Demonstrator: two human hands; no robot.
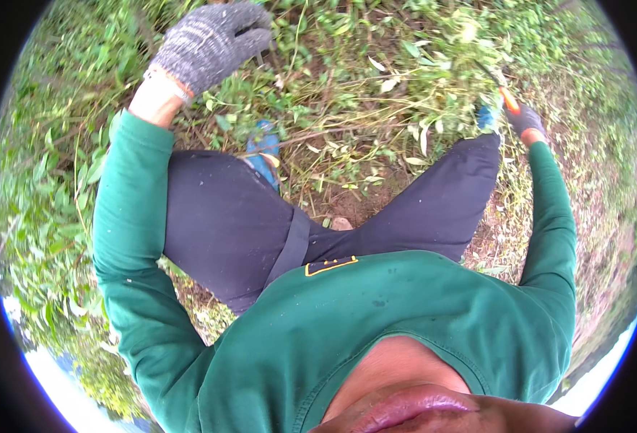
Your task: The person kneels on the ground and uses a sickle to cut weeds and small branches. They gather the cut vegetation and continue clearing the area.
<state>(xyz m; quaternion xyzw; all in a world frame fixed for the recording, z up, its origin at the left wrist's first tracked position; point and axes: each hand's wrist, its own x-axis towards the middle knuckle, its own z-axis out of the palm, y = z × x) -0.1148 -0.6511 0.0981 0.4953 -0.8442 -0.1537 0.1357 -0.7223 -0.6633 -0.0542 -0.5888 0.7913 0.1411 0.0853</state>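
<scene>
My left hand point(214, 47), in a grey knitted glove, is held above the greenery at the upper left. Its fingers point right with a gap between them, and nothing shows in its grasp. Far out to the right, my right hand point(528, 123) wears a dark glove and is closed round the orange handle of a sickle point(509, 99). The sickle's narrow dark blade reaches up and left into cut leafy stems point(455, 86), which partly hide it. Leaves around it look blurred.
A blue shoe point(263, 153) stands between my bent legs, and another blue shoe point(486, 118) shows beside my right knee. Dense green plants point(51, 180) grow on the left. Long thin stems cross bare brown soil point(354, 206); dry litter point(509, 231) covers the ground at right.
</scene>
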